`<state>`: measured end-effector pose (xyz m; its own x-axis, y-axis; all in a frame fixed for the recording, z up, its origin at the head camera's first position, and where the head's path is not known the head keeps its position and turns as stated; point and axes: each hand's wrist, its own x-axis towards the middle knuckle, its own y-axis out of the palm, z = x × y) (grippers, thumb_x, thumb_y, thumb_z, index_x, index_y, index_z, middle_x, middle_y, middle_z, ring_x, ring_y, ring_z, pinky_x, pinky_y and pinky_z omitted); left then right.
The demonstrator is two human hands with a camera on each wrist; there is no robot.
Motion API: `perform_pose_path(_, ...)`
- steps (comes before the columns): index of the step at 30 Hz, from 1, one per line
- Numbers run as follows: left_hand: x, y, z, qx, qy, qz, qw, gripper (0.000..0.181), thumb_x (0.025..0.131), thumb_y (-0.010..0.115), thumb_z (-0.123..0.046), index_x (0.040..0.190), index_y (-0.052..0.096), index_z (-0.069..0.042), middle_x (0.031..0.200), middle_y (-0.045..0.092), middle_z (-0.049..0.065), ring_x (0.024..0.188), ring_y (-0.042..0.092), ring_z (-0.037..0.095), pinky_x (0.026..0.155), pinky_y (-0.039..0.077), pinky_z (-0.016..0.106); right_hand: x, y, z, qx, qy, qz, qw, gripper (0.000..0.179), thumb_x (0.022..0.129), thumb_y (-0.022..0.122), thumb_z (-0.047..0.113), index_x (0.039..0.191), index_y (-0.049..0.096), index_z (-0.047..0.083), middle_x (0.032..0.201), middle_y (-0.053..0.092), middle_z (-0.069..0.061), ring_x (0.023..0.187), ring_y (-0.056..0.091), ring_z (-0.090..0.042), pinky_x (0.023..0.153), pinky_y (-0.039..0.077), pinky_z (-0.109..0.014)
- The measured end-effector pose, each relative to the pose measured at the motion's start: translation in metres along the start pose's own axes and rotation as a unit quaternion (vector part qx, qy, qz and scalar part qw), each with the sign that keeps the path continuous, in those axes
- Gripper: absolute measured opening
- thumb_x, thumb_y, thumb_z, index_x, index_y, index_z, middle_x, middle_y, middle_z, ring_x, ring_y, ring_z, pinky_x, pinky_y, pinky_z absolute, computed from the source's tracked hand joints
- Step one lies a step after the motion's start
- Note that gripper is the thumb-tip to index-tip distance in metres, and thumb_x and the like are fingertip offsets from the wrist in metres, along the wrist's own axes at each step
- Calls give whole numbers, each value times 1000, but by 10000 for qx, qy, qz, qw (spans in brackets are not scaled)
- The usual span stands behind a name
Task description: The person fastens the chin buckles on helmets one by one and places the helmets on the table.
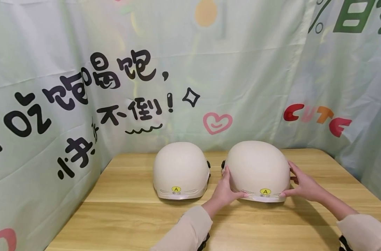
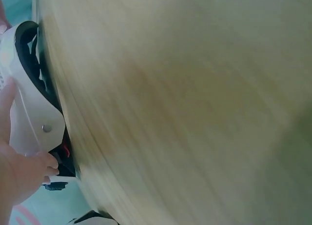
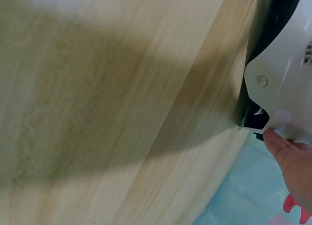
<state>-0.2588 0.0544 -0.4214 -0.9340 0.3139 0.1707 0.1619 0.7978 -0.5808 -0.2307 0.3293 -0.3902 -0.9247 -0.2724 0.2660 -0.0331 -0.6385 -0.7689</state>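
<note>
Two cream half-shell helmets stand side by side on the wooden table, each with a round yellow "A" sticker at its near rim. Both hands hold the right helmet [image 1: 256, 170] from its two sides. My left hand [image 1: 223, 191] has its thumb along the near rim and its fingers up the left side. In the left wrist view the fingertips of that hand [image 2: 24, 171] curl at the helmet's lower edge, beside a dark strap. My right hand [image 1: 305, 184] grips the opposite side, thumb near the rim. The left helmet [image 1: 181, 170] stands untouched, a gap away from the held one.
The wooden table [image 1: 124, 223] reaches back to a pale green printed cloth [image 1: 247, 69] hung behind it and along both sides. Black writing, a pink heart and coloured letters mark the cloth. Cream sleeves [image 1: 190, 226] cover the forearms.
</note>
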Motion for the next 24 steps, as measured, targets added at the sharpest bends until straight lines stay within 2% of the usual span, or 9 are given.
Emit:
perform_pose_path(7,-4,-15,5,-182,130,16,9997,101,73,78,-35,148,17,-3,151,24,21,139,27,32,110,31,48,-5,-5,3,-329,238,-91,9991,106,67,82,18,141,13,-15,134,30,-43,107,45,-61,82,40,-69)
perform_pose_path(10,-6,-23,3,154,251,-469,9985,85,78,73,-39,142,33,-1,142,41,20,132,39,31,105,39,44,-5,-10,6,-518,241,-356,9977,95,69,81,19,138,26,-14,131,36,-42,107,45,-60,81,40,-69)
perform_pose_path(14,-8,-34,-1,658,709,-1107,9891,62,82,69,-38,128,53,2,126,59,17,118,56,28,95,49,38,-5,-16,15,-772,54,-962,9924,76,68,82,21,127,46,-12,122,49,-39,102,50,-56,79,43,-66)
perform_pose_path(15,-8,-38,-2,654,868,-1127,9877,59,83,68,-36,125,55,2,125,59,17,116,57,28,95,49,37,-4,-17,17,-830,18,-1107,9904,73,68,81,21,125,49,-12,120,50,-39,100,51,-56,78,43,-65)
perform_pose_path(16,-8,-42,-4,667,972,-1104,9869,57,83,69,-35,124,56,2,124,60,17,104,63,26,94,50,36,-4,-18,20,-890,-25,-1256,9881,70,68,81,21,122,52,-12,118,52,-38,98,52,-57,77,44,-65)
perform_pose_path(19,-11,-54,-9,645,1096,-917,9876,53,85,67,-34,125,56,0,126,59,16,107,62,25,97,48,35,-1,-20,28,-1023,-196,-1659,9806,62,69,81,20,115,56,-13,112,56,-37,93,54,-57,74,46,-61)
perform_pose_path(22,-13,-69,-14,592,1167,-775,9884,52,86,65,-33,125,55,-1,128,57,16,110,60,26,98,46,37,3,-22,36,-1200,-525,-2091,9691,54,67,81,18,109,62,-10,105,62,-32,90,58,-51,74,55,-31)
perform_pose_path(23,-13,-74,-15,606,1264,-783,9870,52,86,66,-32,125,56,0,127,58,17,120,54,28,99,46,38,4,-23,39,-1234,-629,-2202,9656,52,67,82,17,107,63,-9,103,64,-30,89,59,-48,74,52,-19)
perform_pose_path(24,-13,-79,-16,619,1360,-790,9856,51,86,66,-31,124,56,1,126,58,17,120,54,28,99,45,38,5,-23,41,-1278,-741,-2314,9616,50,66,82,16,106,64,-8,101,65,-29,88,60,-45,73,46,-8)
